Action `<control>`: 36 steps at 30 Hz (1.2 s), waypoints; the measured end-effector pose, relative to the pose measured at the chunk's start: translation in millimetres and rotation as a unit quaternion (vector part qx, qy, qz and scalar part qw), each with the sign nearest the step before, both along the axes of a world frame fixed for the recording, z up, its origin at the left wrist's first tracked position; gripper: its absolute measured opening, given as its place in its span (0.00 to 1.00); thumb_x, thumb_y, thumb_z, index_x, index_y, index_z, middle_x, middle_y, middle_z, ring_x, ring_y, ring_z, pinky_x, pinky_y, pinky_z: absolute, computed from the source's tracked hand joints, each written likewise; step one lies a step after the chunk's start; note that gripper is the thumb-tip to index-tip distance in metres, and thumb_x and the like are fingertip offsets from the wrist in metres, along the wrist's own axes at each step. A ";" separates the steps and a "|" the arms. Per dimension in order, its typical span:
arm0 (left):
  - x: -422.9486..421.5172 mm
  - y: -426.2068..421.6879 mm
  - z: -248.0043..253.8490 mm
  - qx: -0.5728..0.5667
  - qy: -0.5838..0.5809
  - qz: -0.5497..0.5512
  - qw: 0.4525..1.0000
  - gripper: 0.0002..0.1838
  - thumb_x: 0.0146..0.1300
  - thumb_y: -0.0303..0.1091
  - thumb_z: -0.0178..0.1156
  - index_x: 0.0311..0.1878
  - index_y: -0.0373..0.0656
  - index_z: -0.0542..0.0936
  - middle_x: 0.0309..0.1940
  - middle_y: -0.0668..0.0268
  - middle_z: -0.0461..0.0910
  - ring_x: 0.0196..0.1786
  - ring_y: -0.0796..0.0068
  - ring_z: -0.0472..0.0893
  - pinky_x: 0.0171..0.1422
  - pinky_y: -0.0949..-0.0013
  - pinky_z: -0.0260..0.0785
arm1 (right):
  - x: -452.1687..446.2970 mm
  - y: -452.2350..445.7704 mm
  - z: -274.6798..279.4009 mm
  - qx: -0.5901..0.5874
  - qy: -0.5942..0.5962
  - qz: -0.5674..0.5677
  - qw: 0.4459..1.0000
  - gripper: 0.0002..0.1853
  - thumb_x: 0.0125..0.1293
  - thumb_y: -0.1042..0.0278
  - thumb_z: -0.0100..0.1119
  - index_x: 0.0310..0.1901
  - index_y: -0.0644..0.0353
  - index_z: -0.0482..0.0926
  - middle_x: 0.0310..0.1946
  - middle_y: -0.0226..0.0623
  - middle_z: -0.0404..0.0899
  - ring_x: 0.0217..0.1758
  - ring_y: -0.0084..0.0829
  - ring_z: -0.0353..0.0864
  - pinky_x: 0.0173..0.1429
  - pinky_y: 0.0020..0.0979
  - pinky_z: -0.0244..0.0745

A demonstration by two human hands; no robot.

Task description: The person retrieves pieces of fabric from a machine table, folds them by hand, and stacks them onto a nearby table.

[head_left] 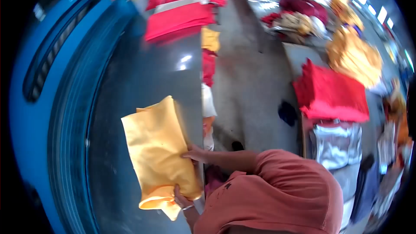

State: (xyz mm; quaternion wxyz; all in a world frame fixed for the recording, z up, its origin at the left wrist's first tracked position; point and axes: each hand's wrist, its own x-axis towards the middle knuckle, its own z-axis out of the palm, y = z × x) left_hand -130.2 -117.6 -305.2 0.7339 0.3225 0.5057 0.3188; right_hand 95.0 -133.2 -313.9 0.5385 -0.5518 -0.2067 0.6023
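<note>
A yellow cloth (158,147) lies on the dark, smooth tabletop (125,78), its lower end folded over and bunched. My right hand (196,153) is at the cloth's right edge, with fingers on top of the fabric and closed on that edge. Nearer the bottom of the view, my left hand (182,198), with a band at the wrist, grips the cloth beside the bunched fold. Part of its fingers is hidden by the fabric.
Red folded cloths (180,19) are stacked at the table's far end. A blue machine frame (39,121) runs along the left. Across the grey floor (255,78), another table holds a red cloth pile (333,93), a yellow heap (355,56) and plastic-wrapped grey cloth (337,145).
</note>
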 end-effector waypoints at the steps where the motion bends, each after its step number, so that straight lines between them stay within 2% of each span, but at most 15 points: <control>1: 3.6 -7.1 7.0 0.002 0.033 -0.037 0.999 0.25 0.57 0.43 0.56 0.53 0.36 0.71 0.47 0.58 0.75 0.50 0.62 0.75 0.52 0.61 0.70 | 5.4 -25.5 -2.3 -0.002 0.066 -0.046 0.997 0.18 0.57 0.60 0.60 0.46 0.61 0.76 0.34 0.32 0.79 0.35 0.22 0.78 0.36 0.26 0.73; 2: 24.1 -24.2 37.6 -0.043 0.007 -0.048 0.998 0.23 0.57 0.41 0.56 0.52 0.35 0.72 0.47 0.58 0.75 0.50 0.63 0.76 0.53 0.62 0.70 | 16.2 -52.9 -4.5 0.002 0.127 -0.089 0.988 0.19 0.58 0.58 0.60 0.48 0.59 0.75 0.36 0.32 0.79 0.38 0.21 0.78 0.39 0.27 0.73; 5: 49.9 -50.5 60.9 -0.072 -0.008 -0.178 0.981 0.24 0.57 0.39 0.57 0.54 0.35 0.70 0.49 0.57 0.74 0.50 0.63 0.75 0.54 0.62 0.69 | 46.6 -131.3 42.2 0.005 0.166 -0.226 0.960 0.20 0.58 0.60 0.60 0.50 0.60 0.74 0.41 0.32 0.79 0.40 0.24 0.79 0.42 0.29 0.75; 8: 84.6 -74.7 73.9 -0.058 -0.044 -0.270 0.960 0.25 0.57 0.38 0.56 0.55 0.34 0.69 0.50 0.57 0.74 0.50 0.62 0.75 0.55 0.62 0.69 | 60.2 -169.9 33.8 0.085 0.131 -0.383 0.910 0.22 0.56 0.61 0.61 0.50 0.61 0.73 0.39 0.35 0.79 0.33 0.26 0.79 0.32 0.29 0.75; 10: 102.6 -78.8 63.8 -0.066 -0.100 -0.308 0.944 0.25 0.56 0.37 0.57 0.55 0.35 0.70 0.50 0.57 0.74 0.50 0.62 0.75 0.56 0.62 0.68 | 68.0 -190.8 14.9 0.153 0.110 -0.430 0.883 0.21 0.56 0.66 0.60 0.51 0.64 0.72 0.41 0.36 0.78 0.40 0.27 0.78 0.40 0.31 0.75; 11: 114.1 -80.8 58.9 -0.080 -0.139 -0.329 0.931 0.33 0.52 0.39 0.60 0.61 0.38 0.63 0.53 0.56 0.71 0.54 0.57 0.72 0.58 0.57 0.66 | 70.6 -204.0 26.1 0.189 0.121 -0.448 0.865 0.21 0.56 0.66 0.59 0.51 0.65 0.72 0.42 0.36 0.78 0.41 0.28 0.78 0.42 0.31 0.75; 12: 129.2 -88.0 60.5 -0.079 -0.139 -0.359 0.920 0.33 0.52 0.39 0.60 0.61 0.38 0.63 0.53 0.56 0.71 0.54 0.57 0.72 0.58 0.57 0.66 | 78.0 -224.2 45.3 0.224 0.126 -0.466 0.846 0.22 0.56 0.67 0.59 0.51 0.65 0.72 0.42 0.36 0.77 0.42 0.28 0.77 0.44 0.31 0.74; 14: 171.4 -114.8 69.1 -0.067 -0.120 -0.425 0.895 0.32 0.53 0.40 0.60 0.60 0.37 0.64 0.53 0.55 0.71 0.54 0.58 0.73 0.58 0.58 0.66 | 81.0 -270.9 112.1 -0.064 -0.011 -0.500 0.863 0.24 0.56 0.64 0.61 0.51 0.69 0.70 0.42 0.39 0.77 0.41 0.29 0.76 0.45 0.30 0.73; 16: 201.4 -141.2 72.7 -0.055 -0.103 -0.476 0.871 0.31 0.54 0.40 0.59 0.60 0.37 0.64 0.53 0.55 0.72 0.54 0.58 0.73 0.58 0.58 0.66 | 100.5 -291.6 76.2 0.043 -0.027 -0.566 0.823 0.26 0.54 0.62 0.63 0.49 0.72 0.71 0.41 0.37 0.76 0.38 0.29 0.76 0.42 0.29 0.73; 17: 213.4 -154.9 74.3 -0.049 -0.092 -0.498 0.861 0.31 0.54 0.41 0.59 0.59 0.37 0.65 0.52 0.55 0.72 0.54 0.58 0.73 0.58 0.58 0.66 | 101.9 -309.0 90.9 -0.005 -0.037 -0.600 0.799 0.23 0.55 0.61 0.64 0.47 0.71 0.73 0.39 0.35 0.78 0.36 0.27 0.77 0.41 0.27 0.73; 20: 235.8 -190.5 75.0 -0.035 -0.066 -0.555 0.829 0.30 0.55 0.41 0.58 0.59 0.36 0.65 0.52 0.55 0.72 0.54 0.58 0.73 0.58 0.59 0.66 | 112.7 -359.2 81.2 0.169 -0.045 -0.603 0.778 0.20 0.55 0.62 0.63 0.45 0.68 0.76 0.38 0.35 0.79 0.37 0.26 0.78 0.42 0.28 0.74; 22: 242.6 -208.2 74.6 -0.032 -0.058 -0.585 0.808 0.30 0.55 0.42 0.58 0.58 0.36 0.66 0.52 0.55 0.72 0.54 0.58 0.73 0.58 0.59 0.66 | 99.4 -398.2 117.6 0.172 -0.072 -0.594 0.782 0.16 0.58 0.65 0.60 0.46 0.64 0.77 0.37 0.33 0.80 0.38 0.24 0.79 0.41 0.28 0.74; 26: 246.0 -232.6 72.4 -0.025 -0.050 -0.636 0.770 0.28 0.56 0.43 0.57 0.57 0.35 0.67 0.51 0.55 0.73 0.53 0.59 0.73 0.58 0.60 0.66 | 72.0 -435.7 152.0 0.218 -0.085 -0.647 0.725 0.16 0.59 0.66 0.59 0.48 0.64 0.76 0.41 0.33 0.79 0.42 0.24 0.78 0.44 0.29 0.74; 31: 235.9 -233.4 69.1 -0.015 -0.048 -0.680 0.732 0.27 0.58 0.45 0.55 0.56 0.34 0.69 0.50 0.55 0.73 0.53 0.59 0.73 0.58 0.61 0.66 | 35.2 -435.5 137.4 0.258 -0.081 -0.709 0.651 0.15 0.62 0.68 0.57 0.49 0.63 0.74 0.42 0.31 0.78 0.44 0.24 0.77 0.46 0.28 0.73; 36: 226.6 -218.6 60.8 -0.010 -0.051 -0.690 0.722 0.27 0.59 0.46 0.54 0.54 0.33 0.70 0.49 0.55 0.74 0.53 0.59 0.73 0.58 0.62 0.66 | 1.2 -417.4 124.9 0.201 -0.024 -0.735 0.647 0.15 0.60 0.66 0.60 0.47 0.62 0.75 0.38 0.30 0.78 0.40 0.23 0.78 0.42 0.28 0.73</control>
